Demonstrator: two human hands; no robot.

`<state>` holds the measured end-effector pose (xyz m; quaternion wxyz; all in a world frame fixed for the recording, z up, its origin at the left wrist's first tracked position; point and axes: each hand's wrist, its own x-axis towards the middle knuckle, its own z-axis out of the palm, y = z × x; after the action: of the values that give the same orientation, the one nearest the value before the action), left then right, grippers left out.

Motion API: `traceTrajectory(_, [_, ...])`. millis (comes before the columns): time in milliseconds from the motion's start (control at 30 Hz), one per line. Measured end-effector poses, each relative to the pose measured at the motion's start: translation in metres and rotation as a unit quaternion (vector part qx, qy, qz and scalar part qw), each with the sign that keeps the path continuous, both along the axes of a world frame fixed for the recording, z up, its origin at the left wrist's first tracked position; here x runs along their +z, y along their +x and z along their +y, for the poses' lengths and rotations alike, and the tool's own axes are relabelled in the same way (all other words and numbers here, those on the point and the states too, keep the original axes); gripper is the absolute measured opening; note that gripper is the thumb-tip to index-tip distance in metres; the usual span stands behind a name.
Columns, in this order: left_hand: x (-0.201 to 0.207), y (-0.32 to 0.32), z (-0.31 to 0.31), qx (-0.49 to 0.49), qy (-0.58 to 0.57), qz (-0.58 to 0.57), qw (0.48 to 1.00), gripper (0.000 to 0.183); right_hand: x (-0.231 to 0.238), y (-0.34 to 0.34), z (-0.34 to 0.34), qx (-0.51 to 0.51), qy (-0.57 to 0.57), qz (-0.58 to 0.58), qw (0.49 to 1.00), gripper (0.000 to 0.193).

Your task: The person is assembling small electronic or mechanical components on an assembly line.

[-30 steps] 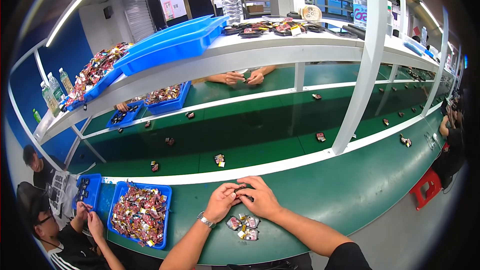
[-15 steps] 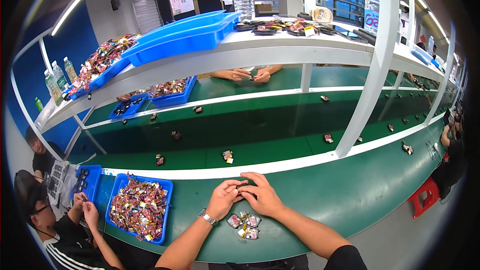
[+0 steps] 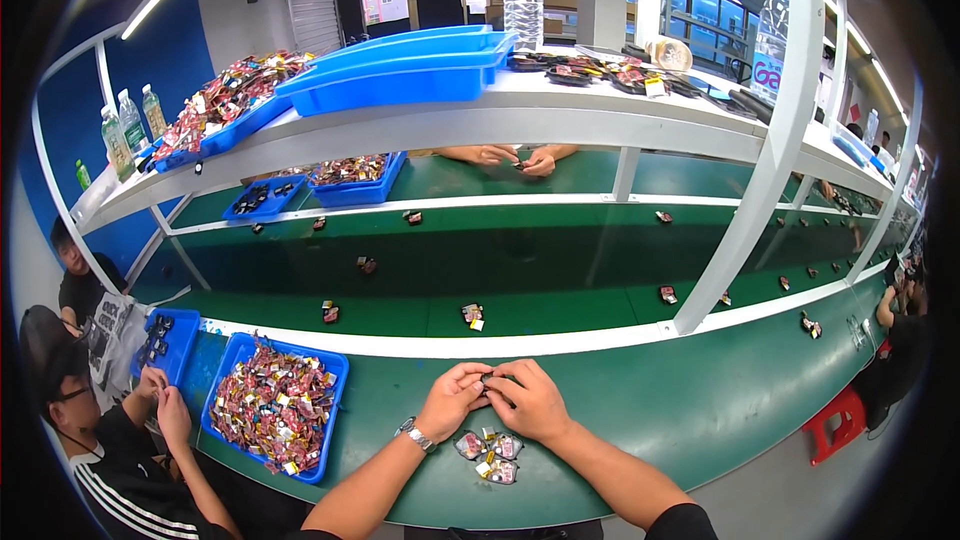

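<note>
Both my hands meet above the green bench [image 3: 660, 390], fingertips pinched together on one small dark piece [image 3: 487, 380] that they mostly cover. My left hand [image 3: 450, 402], with a metal watch at its wrist, grips it from the left. The fingers of my right hand [image 3: 529, 398] curl round its other side. Just below the hands, between my forearms, lies a small group of dark, rounded packets [image 3: 497, 472] with red, white and yellow printed parts.
Left of my hands stands a blue tray [image 3: 345, 380] heaped with small red, white and yellow pieces. A co-worker [image 3: 100, 420] sits beyond it. Ahead, a white rail [image 3: 420, 345] borders a green belt [image 3: 560, 315] carrying scattered packets; a slanted white post [image 3: 745, 155] rises at right.
My right fingers, more stretched out before, have curled in closer round the small dark piece. The whole view has shifted slightly, while the packets below my hands stay put.
</note>
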<state>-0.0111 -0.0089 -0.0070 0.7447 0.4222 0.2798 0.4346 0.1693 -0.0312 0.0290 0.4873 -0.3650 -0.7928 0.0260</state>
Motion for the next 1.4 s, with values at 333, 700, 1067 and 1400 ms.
traceTrajectory(333, [0.007,0.002,-0.001,-0.002,-0.006,0.022,1.0,0.024,-0.005,0.0,-0.001,-0.038,0.018,-0.075,0.996,0.025])
traceTrajectory(700, [0.006,0.002,-0.002,-0.005,0.007,0.014,1.0,0.026,-0.001,0.002,-0.003,-0.045,0.029,-0.108,0.993,0.023])
traceTrajectory(1067, [0.003,0.001,0.0,-0.007,0.003,0.004,1.0,0.025,-0.002,-0.003,-0.003,-0.058,0.059,-0.111,0.99,0.02])
traceTrajectory(1400, [0.003,0.001,0.0,-0.002,0.001,0.017,1.0,0.024,-0.008,-0.003,-0.002,-0.062,0.038,-0.079,0.994,0.022])
